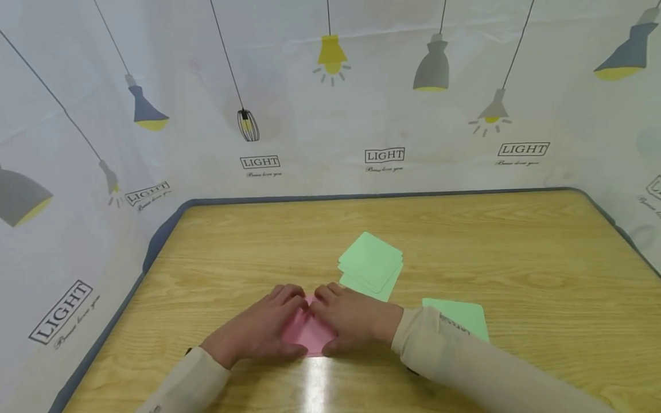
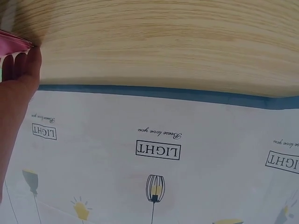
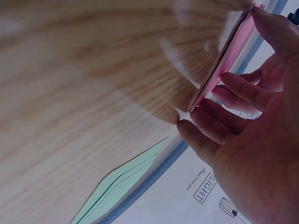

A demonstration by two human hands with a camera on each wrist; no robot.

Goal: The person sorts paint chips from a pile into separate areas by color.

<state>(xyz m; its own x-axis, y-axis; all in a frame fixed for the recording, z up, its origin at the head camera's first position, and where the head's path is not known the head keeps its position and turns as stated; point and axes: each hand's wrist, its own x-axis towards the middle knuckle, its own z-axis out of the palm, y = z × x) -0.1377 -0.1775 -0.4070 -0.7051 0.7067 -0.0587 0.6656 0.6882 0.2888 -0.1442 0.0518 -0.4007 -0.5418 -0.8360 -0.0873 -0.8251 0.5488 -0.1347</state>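
Note:
A small stack of square pink cards [image 1: 310, 334] lies on the wooden table between the two hands. My left hand [image 1: 264, 327] grips its left side, with curled fingers at the far edge and the thumb at the near edge. From the right, my right hand [image 1: 356, 316] holds the same stack in a mirrored way. In the right wrist view, several layers show along the edge of the pink cards [image 3: 229, 53], and fingertips touch that edge. The left wrist view shows only a corner of the pink cards [image 2: 13, 44] against the fingertips.
Several light green cards [image 1: 369, 261] lie in an uneven pile beyond the right hand. Another green card [image 1: 465, 316] lies to the right, partly hidden by the right sleeve. A white curtain [image 1: 310, 132] printed with lamps surrounds the wooden table [image 1: 248, 229].

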